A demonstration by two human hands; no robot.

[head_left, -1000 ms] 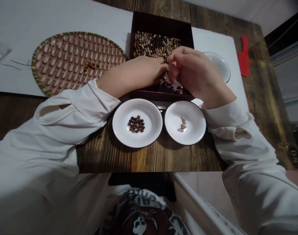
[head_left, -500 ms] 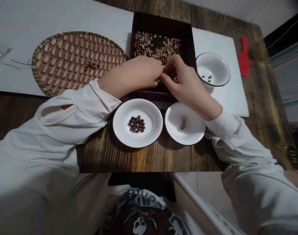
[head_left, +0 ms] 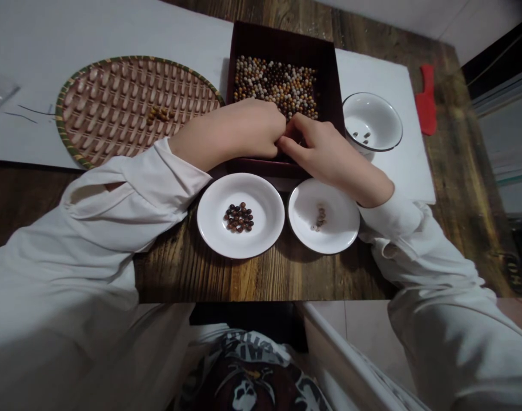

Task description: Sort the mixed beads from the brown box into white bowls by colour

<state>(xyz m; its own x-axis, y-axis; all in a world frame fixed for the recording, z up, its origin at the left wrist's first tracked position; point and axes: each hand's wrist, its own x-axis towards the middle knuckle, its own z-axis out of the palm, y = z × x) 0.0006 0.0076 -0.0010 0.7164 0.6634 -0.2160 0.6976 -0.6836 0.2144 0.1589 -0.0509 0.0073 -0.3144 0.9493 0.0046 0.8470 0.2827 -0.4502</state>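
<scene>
A dark red box [head_left: 282,40] holds a heap of mixed beads [head_left: 276,84] in brown, cream and tan. My left hand [head_left: 244,130] rests in the near part of the box with its fingers curled under. My right hand [head_left: 323,151] lies beside it, fingertips pinched together among the beads where the two hands meet. What either hand holds is hidden. In front of the box stand two white plates: the left plate [head_left: 213,222] carries a small cluster of dark brown beads [head_left: 239,217], the right plate [head_left: 344,228] a few pale beads [head_left: 319,217].
A round woven tray [head_left: 93,114] with a few brown beads [head_left: 159,113] lies at the left on a white sheet. A white bowl [head_left: 387,117] with a few beads stands right of the box. A red comb-like thing [head_left: 428,97] lies at the far right.
My right hand has come down from above the box into its near part, uncovering the white bowl. My left hand has curled tighter and hardly moved.
</scene>
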